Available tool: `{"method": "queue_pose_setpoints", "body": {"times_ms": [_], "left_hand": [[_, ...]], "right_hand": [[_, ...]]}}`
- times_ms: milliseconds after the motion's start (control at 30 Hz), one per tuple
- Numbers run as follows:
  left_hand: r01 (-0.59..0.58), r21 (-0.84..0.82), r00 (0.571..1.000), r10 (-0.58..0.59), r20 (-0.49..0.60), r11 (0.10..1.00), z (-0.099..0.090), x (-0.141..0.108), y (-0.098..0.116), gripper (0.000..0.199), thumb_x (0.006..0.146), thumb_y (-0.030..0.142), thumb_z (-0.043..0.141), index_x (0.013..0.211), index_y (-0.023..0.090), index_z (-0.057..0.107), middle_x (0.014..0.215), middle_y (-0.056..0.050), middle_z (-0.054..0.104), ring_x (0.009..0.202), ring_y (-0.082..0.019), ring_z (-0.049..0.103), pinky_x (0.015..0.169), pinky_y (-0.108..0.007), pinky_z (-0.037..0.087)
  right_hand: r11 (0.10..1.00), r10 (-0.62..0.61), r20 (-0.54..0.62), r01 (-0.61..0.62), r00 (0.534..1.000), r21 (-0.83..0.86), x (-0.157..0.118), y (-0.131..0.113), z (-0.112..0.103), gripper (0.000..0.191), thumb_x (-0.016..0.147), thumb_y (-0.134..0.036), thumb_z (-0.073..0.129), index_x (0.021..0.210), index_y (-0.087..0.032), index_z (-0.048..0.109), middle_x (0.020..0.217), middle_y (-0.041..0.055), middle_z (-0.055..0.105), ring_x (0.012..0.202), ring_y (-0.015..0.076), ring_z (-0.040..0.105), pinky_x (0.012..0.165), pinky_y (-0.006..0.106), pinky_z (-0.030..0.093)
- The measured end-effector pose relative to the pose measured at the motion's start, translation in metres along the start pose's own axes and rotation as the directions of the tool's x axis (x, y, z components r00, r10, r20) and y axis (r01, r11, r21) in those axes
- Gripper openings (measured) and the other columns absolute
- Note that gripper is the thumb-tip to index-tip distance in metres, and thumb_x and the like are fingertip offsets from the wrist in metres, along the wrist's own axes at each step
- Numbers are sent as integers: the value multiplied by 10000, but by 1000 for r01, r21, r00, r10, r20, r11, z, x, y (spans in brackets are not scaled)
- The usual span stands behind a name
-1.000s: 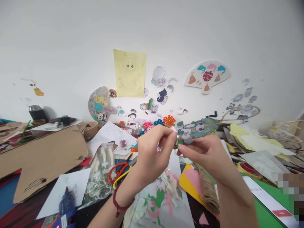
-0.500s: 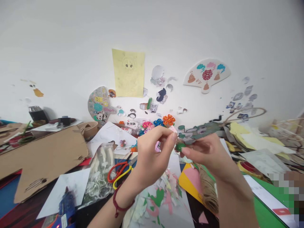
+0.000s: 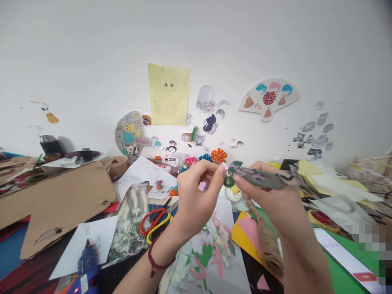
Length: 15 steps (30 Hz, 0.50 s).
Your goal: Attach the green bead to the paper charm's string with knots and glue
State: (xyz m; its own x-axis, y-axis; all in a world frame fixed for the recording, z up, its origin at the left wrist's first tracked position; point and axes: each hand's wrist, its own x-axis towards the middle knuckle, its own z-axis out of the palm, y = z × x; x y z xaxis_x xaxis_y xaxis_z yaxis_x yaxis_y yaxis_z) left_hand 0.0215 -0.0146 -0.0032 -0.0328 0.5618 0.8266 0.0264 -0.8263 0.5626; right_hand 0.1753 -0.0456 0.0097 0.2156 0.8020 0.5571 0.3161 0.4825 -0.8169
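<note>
Both hands are raised over the middle of the cluttered table, close together. My right hand grips a flat grey-green painted cutout, seen nearly edge-on, with a dark squiggly bit at its right end. At the cutout's left end, a small round green piece sits between the two hands. My left hand, with a dark red cord bracelet on the wrist, pinches at a tiny pale pink bit beside that end. Fingers hide how the pink bit and the green piece are joined to the cutout.
Scissors with red and yellow handles lie left of my hands, near a clear plastic bag. A blue glue gun with a lit red light is at front left. Paper scraps, twine and a phone lie in front and right.
The grey-green cutout has tilted flatter and its right end has dropped over my right hand. The brown loop behind it no longer shows. My left hand stays pinched in nearly the same place.
</note>
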Motion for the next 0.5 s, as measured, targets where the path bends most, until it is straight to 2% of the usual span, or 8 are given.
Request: {"method": "queue_pose_setpoints", "body": {"times_ms": [67,167,267,367,500], "left_hand": [[-16,12,1000,16,1,1000,2,0,-1,203,928,230,637,736,168,622,616,20,602,564,-96,531,554,-223,439],[-19,16,1000,19,13,1000,5,-1,-3,195,931,218,631,743,168,621,630,19,613,560,-92,541,553,-218,449],[-36,41,999,36,0,999,7,-2,-6,186,938,206,618,756,167,623,652,15,633,570,-91,562,561,-212,458],[-78,111,996,83,-40,991,8,-3,-9,176,935,197,618,762,166,625,654,14,641,571,-90,567,568,-213,458],[-117,172,989,131,-70,978,10,-3,-13,168,938,199,621,775,163,631,653,14,648,570,-91,572,573,-217,459]], "right_hand": [[996,77,-46,-75,996,37,1,4,-1,420,713,-424,846,552,-209,524,434,-55,484,399,94,431,385,237,349],[978,140,-38,-132,989,159,4,7,-3,426,696,-447,858,537,-211,540,420,-30,545,372,118,486,383,258,392],[957,138,2,-134,990,258,10,8,-5,347,695,-429,862,575,-184,648,495,7,619,455,130,576,447,250,476],[931,169,-24,-152,985,331,14,9,-4,260,685,-397,874,788,-178,777,641,34,718,563,142,664,540,247,554],[962,96,6,-94,995,256,11,9,-1,238,715,-386,860,859,-209,795,833,58,790,742,182,741,715,292,618]]}}
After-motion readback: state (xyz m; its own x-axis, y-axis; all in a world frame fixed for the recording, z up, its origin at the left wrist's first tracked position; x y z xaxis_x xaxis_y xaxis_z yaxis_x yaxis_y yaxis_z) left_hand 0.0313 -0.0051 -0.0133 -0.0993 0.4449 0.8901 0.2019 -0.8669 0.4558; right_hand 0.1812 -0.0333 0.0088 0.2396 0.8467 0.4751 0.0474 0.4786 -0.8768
